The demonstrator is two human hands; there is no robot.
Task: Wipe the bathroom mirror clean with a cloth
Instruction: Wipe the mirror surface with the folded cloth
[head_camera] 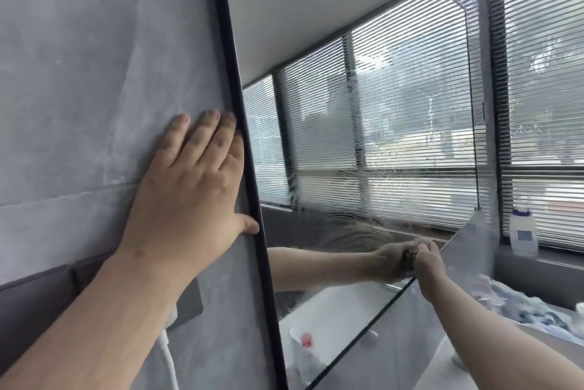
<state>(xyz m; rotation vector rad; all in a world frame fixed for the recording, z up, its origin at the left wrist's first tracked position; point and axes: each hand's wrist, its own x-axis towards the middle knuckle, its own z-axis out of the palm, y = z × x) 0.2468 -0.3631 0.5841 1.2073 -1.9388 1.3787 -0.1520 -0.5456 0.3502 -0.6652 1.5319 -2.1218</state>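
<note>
Person's left hand (189, 187) flat on grey wall (79, 73), fingers straight, thumb touching black frame (240, 124), right hand (428, 260) curled round bunched cloth (410, 258), pressed to smeared mirror (379, 105) near its lower edge.

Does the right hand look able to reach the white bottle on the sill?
Probably yes. The bottle stands on the sill just beyond the right hand, with nothing between them, though that hand grips the cloth.

no readable text, white bottle (523, 231) label too blurred to read
</note>
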